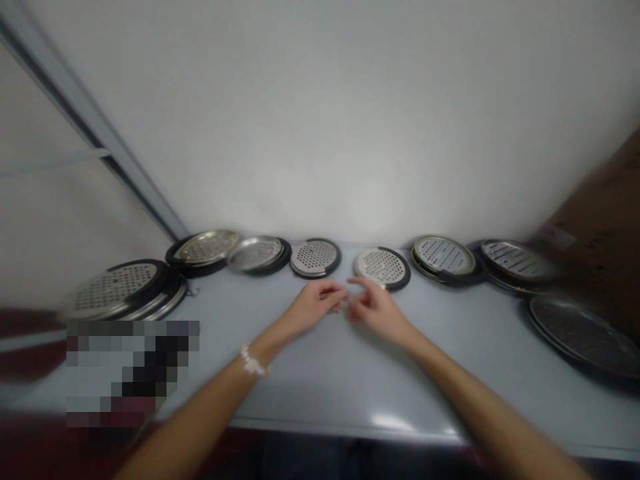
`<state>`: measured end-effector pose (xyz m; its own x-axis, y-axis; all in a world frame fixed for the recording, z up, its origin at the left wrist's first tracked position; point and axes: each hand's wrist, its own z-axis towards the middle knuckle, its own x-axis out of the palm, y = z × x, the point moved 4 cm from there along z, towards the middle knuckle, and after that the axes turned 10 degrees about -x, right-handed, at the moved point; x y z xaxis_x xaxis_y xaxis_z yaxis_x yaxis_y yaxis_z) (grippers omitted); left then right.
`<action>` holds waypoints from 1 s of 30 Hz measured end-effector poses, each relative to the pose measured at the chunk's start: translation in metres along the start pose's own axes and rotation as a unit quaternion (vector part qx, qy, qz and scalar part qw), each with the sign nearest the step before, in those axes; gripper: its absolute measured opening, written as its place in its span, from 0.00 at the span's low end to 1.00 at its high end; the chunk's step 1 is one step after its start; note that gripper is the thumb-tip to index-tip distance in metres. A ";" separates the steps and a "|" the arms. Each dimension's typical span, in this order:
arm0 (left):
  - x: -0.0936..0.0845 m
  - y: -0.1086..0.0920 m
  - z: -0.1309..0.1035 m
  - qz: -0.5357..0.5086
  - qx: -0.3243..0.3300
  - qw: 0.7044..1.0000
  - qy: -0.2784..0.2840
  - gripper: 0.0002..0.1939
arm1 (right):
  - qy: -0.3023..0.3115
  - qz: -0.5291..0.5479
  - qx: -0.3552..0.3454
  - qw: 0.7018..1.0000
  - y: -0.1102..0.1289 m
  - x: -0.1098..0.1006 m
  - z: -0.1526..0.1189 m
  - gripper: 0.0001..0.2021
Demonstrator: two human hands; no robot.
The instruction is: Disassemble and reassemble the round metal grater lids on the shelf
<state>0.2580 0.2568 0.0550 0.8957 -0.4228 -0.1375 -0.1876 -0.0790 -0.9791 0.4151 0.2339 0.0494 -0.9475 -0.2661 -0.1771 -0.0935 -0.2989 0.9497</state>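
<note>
My left hand [321, 299], with a pale beaded bracelet [254, 362] on its wrist, is over the middle of the table. Its fingers are bent and the thumb lies close to them; anything in them is too small or blurred to make out. Facing it, almost touching, my right hand [376, 308] has its index finger stretched out and the other fingers curled, with no visible object held. Just behind my hands lie two round grater discs with black edging, one on the left [316, 257] and one on the right [383, 267].
More round graters lie along the wall: a left stack [117, 290], a back-left pair [207, 248], a tilted one [257, 253], and two at right [445, 257] [515, 260]. A dark round tray [583, 333] and a cardboard box [600, 227] stand rightmost. A pixelated patch covers the left front.
</note>
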 end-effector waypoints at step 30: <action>0.004 0.001 -0.002 0.093 0.015 0.996 0.008 0.12 | -0.094 0.066 0.030 0.993 0.002 -0.021 0.010 0.13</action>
<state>0.2603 0.2536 0.0538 0.8402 -0.4415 -0.3149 -0.3372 0.0293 -0.9410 0.4322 0.2477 0.0578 -0.9925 -0.1218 -0.0033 0.0232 -0.2159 0.9761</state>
